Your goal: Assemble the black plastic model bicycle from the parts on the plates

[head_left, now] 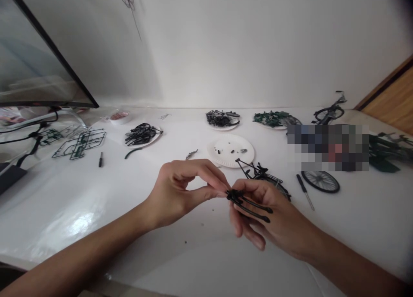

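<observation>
A small black model-bicycle front fork [253, 210] is held between both hands, its two prongs pointing right over the back of my right hand. My left hand [180, 193] is closed, with thumb and fingertips pinching the crown end of the fork. My right hand [274, 211] grips the same end between thumb and index finger, its other fingers hanging loosely below. Whether a smaller part sits between the fingertips cannot be made out. Just behind my right hand lies a black bicycle frame with a wheel [263, 174], partly hidden by it.
A white paper plate [216, 159] carries tiny parts. Other plates hold black parts [142, 135], frames [222, 118] and green parts [272, 118]. Screwdrivers [305, 189] [101, 160], a wheel [321, 181], green sprues [80, 144] and a model bicycle [331, 112] stand around. A monitor [38, 51] is left.
</observation>
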Demonstrator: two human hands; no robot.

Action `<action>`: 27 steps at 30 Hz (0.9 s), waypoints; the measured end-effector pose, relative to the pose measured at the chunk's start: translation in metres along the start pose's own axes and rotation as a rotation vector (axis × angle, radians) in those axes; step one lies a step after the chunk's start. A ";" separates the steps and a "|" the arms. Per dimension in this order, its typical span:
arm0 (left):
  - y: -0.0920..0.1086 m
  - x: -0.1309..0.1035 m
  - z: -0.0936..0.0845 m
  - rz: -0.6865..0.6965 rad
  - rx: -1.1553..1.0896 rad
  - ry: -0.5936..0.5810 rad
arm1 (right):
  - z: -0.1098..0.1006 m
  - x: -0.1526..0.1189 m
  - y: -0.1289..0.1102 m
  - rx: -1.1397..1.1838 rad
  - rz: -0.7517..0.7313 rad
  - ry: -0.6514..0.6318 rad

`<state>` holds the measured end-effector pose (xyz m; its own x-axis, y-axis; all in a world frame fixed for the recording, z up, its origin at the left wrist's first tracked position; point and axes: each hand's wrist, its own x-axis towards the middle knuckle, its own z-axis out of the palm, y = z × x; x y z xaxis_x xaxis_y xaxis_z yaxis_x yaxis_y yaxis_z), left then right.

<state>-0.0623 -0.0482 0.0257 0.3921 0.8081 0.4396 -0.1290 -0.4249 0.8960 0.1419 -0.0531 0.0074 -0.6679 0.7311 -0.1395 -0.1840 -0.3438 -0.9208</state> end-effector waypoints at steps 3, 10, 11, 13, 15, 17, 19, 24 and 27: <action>0.000 0.000 -0.002 0.018 0.020 0.009 | -0.003 0.000 0.001 -0.005 -0.009 -0.007; 0.002 -0.001 -0.001 0.031 0.030 -0.013 | -0.010 -0.003 0.002 -0.025 -0.053 -0.060; 0.003 -0.001 -0.001 0.032 0.029 -0.016 | -0.010 -0.003 0.003 -0.034 -0.061 -0.066; 0.003 -0.002 -0.001 0.032 0.027 -0.023 | -0.012 -0.003 0.004 -0.042 -0.077 -0.078; 0.003 -0.002 -0.001 0.034 0.021 -0.028 | -0.013 -0.002 0.006 -0.041 -0.086 -0.108; 0.003 -0.003 -0.002 0.034 0.019 -0.037 | -0.013 -0.001 0.007 -0.041 -0.088 -0.133; 0.003 -0.002 -0.003 0.024 0.027 -0.044 | -0.013 -0.002 0.006 -0.075 -0.101 -0.111; 0.001 0.002 -0.007 -0.099 -0.053 -0.087 | -0.014 -0.005 0.006 -0.298 -0.185 0.016; -0.003 0.004 -0.009 -0.250 -0.212 -0.102 | -0.015 -0.005 0.009 -0.371 -0.230 0.041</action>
<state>-0.0687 -0.0406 0.0256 0.5234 0.8268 0.2060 -0.1993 -0.1163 0.9730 0.1542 -0.0506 -0.0055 -0.6096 0.7890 0.0766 -0.0474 0.0601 -0.9971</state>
